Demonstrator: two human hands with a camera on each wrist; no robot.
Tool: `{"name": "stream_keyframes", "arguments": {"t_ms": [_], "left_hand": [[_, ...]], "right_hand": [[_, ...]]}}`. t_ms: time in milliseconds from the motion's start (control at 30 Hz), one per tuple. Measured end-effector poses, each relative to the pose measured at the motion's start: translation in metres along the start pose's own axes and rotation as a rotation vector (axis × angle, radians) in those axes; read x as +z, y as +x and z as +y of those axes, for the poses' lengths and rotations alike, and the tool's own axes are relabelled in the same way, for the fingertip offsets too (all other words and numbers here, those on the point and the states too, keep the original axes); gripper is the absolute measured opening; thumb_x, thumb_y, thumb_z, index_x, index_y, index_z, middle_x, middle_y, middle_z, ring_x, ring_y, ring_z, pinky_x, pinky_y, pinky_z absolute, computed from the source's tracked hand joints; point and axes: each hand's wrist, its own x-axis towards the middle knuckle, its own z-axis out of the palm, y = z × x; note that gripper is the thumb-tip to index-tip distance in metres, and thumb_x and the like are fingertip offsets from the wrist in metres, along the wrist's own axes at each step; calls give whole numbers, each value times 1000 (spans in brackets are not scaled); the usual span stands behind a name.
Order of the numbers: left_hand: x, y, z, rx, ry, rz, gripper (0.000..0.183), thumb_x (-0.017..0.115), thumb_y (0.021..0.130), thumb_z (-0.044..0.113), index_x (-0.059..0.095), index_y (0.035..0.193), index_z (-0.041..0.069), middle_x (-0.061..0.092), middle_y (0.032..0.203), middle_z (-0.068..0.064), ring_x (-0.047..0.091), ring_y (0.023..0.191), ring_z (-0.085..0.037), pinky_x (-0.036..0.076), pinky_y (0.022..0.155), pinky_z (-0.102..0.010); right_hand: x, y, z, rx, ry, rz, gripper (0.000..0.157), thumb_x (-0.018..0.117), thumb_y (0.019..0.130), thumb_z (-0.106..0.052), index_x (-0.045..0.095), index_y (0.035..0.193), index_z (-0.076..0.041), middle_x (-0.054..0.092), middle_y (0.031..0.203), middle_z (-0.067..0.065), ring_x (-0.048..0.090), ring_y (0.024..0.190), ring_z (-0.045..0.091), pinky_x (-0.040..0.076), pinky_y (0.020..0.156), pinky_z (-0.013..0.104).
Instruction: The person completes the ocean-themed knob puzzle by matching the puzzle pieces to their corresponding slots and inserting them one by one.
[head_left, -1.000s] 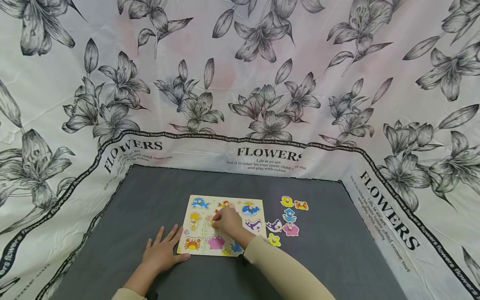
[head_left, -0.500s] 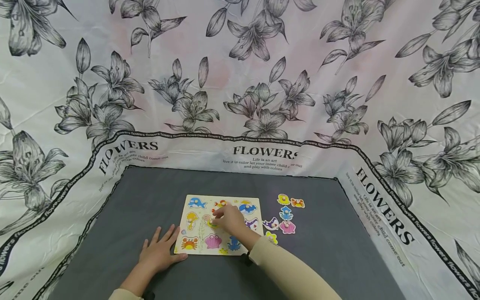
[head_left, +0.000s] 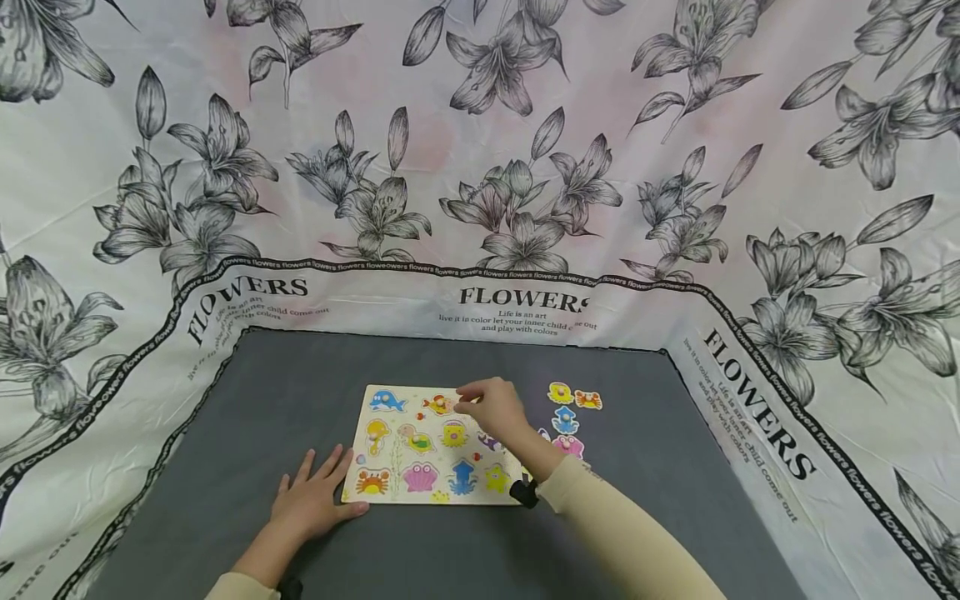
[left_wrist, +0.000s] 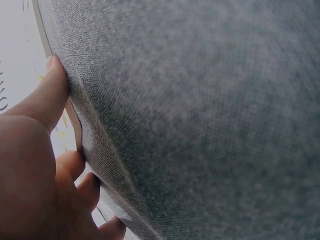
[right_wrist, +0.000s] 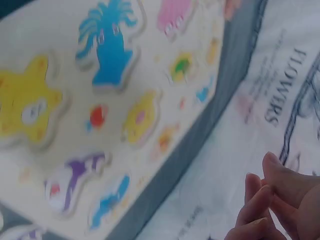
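Observation:
A wooden puzzle board with sea-animal pieces lies on the grey mat. My left hand rests flat on the mat, its thumb against the board's lower left corner; in the left wrist view the thumb lies along the board's edge. My right hand hovers over the board's upper right part, next to an orange fish piece. Its fingers are loosely curled and hold nothing. A blue squid piece and a yellow star piece sit in the board.
Several loose pieces lie on the mat right of the board: a yellow one, an orange crab, a blue one and a pink one. A flower-printed sheet rises behind and at both sides.
My right hand has left the middle of the board and moved up and right to its upper right part. A yellow piece now shows in the middle. My left hand has stayed put.

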Motion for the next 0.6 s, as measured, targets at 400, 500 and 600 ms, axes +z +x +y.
{"name": "stream_keyframes", "arguments": {"t_ms": [400, 500, 600], "left_hand": [[-2, 0, 0, 4, 8, 0, 110, 70, 77, 73, 27, 161, 17, 22, 168, -12, 4, 153, -50, 5, 112, -80], [-1, 0, 0, 0, 11, -2, 110, 70, 77, 73, 27, 162, 18, 21, 168, -11, 4, 153, -50, 5, 113, -79], [-1, 0, 1, 1, 12, -5, 110, 69, 77, 73, 27, 162, 18, 22, 168, -11, 4, 153, -50, 5, 113, -79]], "right_hand": [[-35, -6, 21, 26, 48, 104, 22, 81, 88, -19, 80, 109, -13, 78, 98, 1, 70, 83, 16, 58, 67, 32], [-41, -7, 26, 57, 50, 116, 24, 80, 88, -19, 80, 111, -11, 78, 100, 3, 72, 87, 18, 60, 72, 34], [-50, -9, 28, 98, 53, 130, 25, 80, 89, -20, 79, 112, -11, 78, 101, 3, 72, 90, 19, 60, 74, 35]]}}
